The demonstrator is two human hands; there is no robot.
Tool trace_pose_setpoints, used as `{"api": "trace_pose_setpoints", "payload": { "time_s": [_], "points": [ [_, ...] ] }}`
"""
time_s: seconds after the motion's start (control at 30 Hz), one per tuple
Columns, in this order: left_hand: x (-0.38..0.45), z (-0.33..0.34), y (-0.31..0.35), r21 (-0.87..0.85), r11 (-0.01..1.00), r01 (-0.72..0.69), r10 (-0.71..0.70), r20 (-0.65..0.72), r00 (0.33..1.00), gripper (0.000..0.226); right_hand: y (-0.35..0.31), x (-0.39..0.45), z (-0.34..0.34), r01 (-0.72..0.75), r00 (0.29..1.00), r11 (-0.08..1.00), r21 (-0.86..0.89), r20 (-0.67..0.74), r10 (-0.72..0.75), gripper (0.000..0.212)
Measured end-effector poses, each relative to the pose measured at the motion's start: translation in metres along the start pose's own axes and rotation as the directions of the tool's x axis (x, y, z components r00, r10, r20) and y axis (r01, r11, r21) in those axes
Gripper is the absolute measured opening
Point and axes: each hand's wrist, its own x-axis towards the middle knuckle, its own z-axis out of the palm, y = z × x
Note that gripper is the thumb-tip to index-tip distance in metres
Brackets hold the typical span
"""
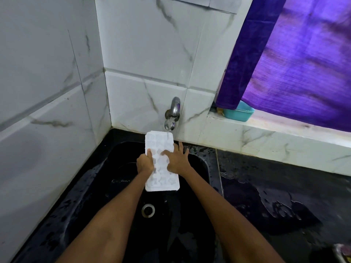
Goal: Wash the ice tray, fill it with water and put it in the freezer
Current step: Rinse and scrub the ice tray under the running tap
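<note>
A white ice tray (161, 179) is held lengthwise over the black sink (121, 186), its far end under the metal tap (173, 112). A thin stream of water (167, 134) falls from the tap onto the tray's far right corner. My left hand (145, 163) grips the tray's left edge, thumb on top. My right hand (177, 159) lies across the tray's right side with spread fingers, thumb pressing on the compartments.
The sink drain (148, 210) lies below the tray. Wet black countertop (275, 186) stretches to the right. White marble-pattern tiles (47, 111) close in the left and back. A teal plastic tub (239, 113) sits on the ledge under a purple curtain (303, 63).
</note>
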Motion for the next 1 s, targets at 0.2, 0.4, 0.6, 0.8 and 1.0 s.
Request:
{"api": "trace_pose_setpoints", "payload": {
  "time_s": [0.2,0.4,0.6,0.8,1.0],
  "points": [
    [0.002,0.003,0.008,-0.066,0.997,0.043,-0.043,0.003,0.999,0.059,-0.002,-0.012,0.022,0.011,0.999,0.998,-0.067,-0.049,-0.014,0.051],
    [0.003,0.005,0.004,-0.046,0.999,0.003,-0.004,-0.016,1.000,0.059,-0.005,-0.007,0.015,0.019,0.999,0.979,-0.205,-0.031,-0.026,0.047],
    [0.009,0.001,0.015,-0.051,0.998,0.035,-0.036,-0.019,0.999,0.059,-0.010,-0.004,0.014,-0.001,0.999,0.988,-0.156,0.038,0.007,0.057],
    [0.003,0.007,0.015,-0.084,0.995,0.053,-0.054,0.000,0.999,0.058,-0.011,0.001,0.011,-0.013,1.000,0.977,-0.211,0.021,0.018,0.047],
    [0.001,0.008,0.011,-0.107,0.993,0.050,-0.050,0.003,0.999,0.057,-0.010,-0.001,0.014,-0.045,0.998,0.982,-0.182,0.033,0.051,0.046]
  ]
}}
